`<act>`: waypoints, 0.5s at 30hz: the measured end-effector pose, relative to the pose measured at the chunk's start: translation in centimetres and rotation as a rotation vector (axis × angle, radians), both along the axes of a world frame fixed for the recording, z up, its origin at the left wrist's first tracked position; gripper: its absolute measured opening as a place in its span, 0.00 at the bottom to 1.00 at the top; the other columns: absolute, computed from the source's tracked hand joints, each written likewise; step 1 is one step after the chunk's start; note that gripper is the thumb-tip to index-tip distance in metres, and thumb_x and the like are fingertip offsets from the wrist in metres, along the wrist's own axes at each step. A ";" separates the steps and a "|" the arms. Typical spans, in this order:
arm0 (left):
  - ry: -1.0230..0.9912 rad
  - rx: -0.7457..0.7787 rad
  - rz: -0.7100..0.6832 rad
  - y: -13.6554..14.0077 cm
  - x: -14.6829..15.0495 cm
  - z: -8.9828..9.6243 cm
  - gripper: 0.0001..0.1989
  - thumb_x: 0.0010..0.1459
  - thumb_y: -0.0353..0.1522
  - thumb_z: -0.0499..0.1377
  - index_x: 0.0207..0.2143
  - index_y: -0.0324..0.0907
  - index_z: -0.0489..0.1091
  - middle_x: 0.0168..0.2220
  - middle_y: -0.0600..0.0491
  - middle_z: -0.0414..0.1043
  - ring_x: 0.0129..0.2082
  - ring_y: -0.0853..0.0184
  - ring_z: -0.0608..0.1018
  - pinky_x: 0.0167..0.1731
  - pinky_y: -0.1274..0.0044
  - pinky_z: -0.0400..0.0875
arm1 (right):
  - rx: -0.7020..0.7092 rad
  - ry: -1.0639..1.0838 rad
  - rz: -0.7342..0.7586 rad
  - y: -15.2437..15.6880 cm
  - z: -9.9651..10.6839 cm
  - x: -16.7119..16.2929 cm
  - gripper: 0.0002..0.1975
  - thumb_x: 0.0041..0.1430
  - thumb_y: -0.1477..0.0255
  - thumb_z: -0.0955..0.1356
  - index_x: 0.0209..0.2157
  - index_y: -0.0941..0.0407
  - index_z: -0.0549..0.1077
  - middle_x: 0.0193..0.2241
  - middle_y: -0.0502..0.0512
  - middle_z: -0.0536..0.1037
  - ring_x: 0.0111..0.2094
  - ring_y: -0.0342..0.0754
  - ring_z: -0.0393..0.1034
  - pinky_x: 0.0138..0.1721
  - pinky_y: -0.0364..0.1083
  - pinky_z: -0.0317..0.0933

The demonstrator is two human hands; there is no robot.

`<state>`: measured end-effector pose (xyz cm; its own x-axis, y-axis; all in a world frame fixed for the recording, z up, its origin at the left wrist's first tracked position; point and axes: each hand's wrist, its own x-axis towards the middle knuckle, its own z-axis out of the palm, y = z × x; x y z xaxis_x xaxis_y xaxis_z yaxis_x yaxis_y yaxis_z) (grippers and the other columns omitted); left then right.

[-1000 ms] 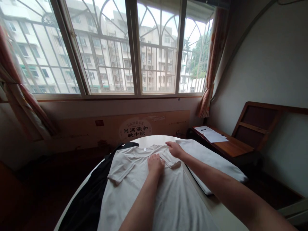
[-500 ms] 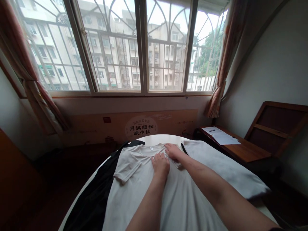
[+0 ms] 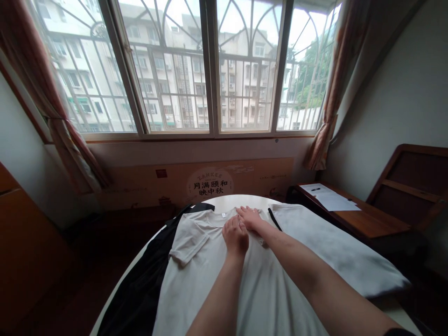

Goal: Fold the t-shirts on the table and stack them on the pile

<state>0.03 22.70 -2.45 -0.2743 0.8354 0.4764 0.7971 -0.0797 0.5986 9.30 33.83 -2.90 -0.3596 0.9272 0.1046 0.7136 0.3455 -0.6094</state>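
Note:
A cream short-sleeved T-shirt (image 3: 210,280) lies spread over a round white table (image 3: 238,199), its collar at the far side. My left hand (image 3: 235,234) rests just below the collar on the right, fingers curled together against the cloth. Beside it, slightly farther away, my right hand (image 3: 249,218) lies flat with fingers stretched across the shirt's right shoulder. The two hands touch or nearly touch. The right sleeve is bunched and partly hidden under my right hand and forearm. The left sleeve (image 3: 189,247) lies spread out.
Black cloth (image 3: 140,275) lies under the shirt's left side. To the right is a folded pale garment (image 3: 332,247) with a black edge. Farther right, a wooden chair (image 3: 385,219) holds papers (image 3: 329,198) and a pen. A long printed box (image 3: 245,177) stands below the window.
My left hand's fingers have drawn in closer together, near my right hand. My right hand's fingers have flattened over the shoulder cloth. The view has shifted slightly.

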 end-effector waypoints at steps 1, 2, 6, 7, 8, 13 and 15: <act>-0.008 0.002 -0.001 0.0 0.0 -0.1 0.20 0.66 0.32 0.48 0.55 0.41 0.72 0.55 0.43 0.75 0.57 0.54 0.72 0.60 0.63 0.59 | -0.008 0.007 -0.008 0.0 0.1 0.0 0.26 0.64 0.66 0.68 0.63 0.53 0.69 0.69 0.61 0.58 0.72 0.64 0.44 0.69 0.69 0.25; -0.017 0.002 0.000 0.1 0.0 -0.1 0.20 0.66 0.32 0.47 0.55 0.41 0.72 0.55 0.43 0.75 0.57 0.54 0.72 0.60 0.63 0.60 | -0.010 0.019 -0.018 -0.1 0.4 0.1 0.26 0.64 0.65 0.68 0.63 0.53 0.69 0.68 0.61 0.58 0.72 0.64 0.44 0.70 0.68 0.25; -0.060 -0.021 0.019 0.3 -0.2 -0.3 0.21 0.68 0.33 0.46 0.56 0.40 0.72 0.55 0.43 0.75 0.57 0.55 0.73 0.60 0.64 0.60 | 0.065 0.117 -0.089 -0.7 2.6 0.9 0.27 0.69 0.66 0.62 0.67 0.53 0.63 0.70 0.58 0.54 0.73 0.58 0.41 0.72 0.63 0.27; -0.071 -0.033 0.026 0.3 -0.2 -0.3 0.22 0.68 0.33 0.45 0.56 0.40 0.72 0.55 0.43 0.75 0.57 0.55 0.73 0.60 0.65 0.61 | 0.097 0.155 -0.112 -1.2 3.4 1.3 0.27 0.70 0.66 0.59 0.69 0.54 0.60 0.71 0.58 0.53 0.73 0.55 0.40 0.72 0.61 0.28; -0.080 -0.046 0.032 0.4 -0.3 -0.2 0.22 0.69 0.33 0.45 0.55 0.40 0.72 0.55 0.43 0.76 0.57 0.55 0.73 0.59 0.65 0.61 | 0.128 0.193 -0.135 -1.9 4.2 1.9 0.28 0.71 0.66 0.56 0.70 0.55 0.57 0.71 0.57 0.52 0.73 0.53 0.40 0.73 0.58 0.31; -0.089 -0.119 0.044 0.3 -0.6 0.3 0.21 0.70 0.33 0.44 0.53 0.41 0.74 0.52 0.44 0.78 0.54 0.56 0.75 0.57 0.66 0.62 | 0.275 0.501 -0.130 -9.7 7.0 6.1 0.27 0.71 0.64 0.56 0.68 0.55 0.60 0.69 0.53 0.58 0.71 0.46 0.49 0.73 0.49 0.42; -0.080 -0.153 0.042 0.0 -0.6 0.6 0.21 0.70 0.32 0.44 0.50 0.41 0.75 0.49 0.43 0.79 0.52 0.55 0.77 0.56 0.65 0.62 | 0.280 0.697 -0.070 -14.5 7.3 8.0 0.25 0.68 0.62 0.62 0.64 0.51 0.66 0.66 0.51 0.64 0.69 0.48 0.53 0.73 0.52 0.43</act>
<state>-0.55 22.69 -1.81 -0.3421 0.8833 0.3204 0.7474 0.0492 0.6625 17.27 19.37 4.40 -0.0655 0.8510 0.5211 0.2211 0.5216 -0.8240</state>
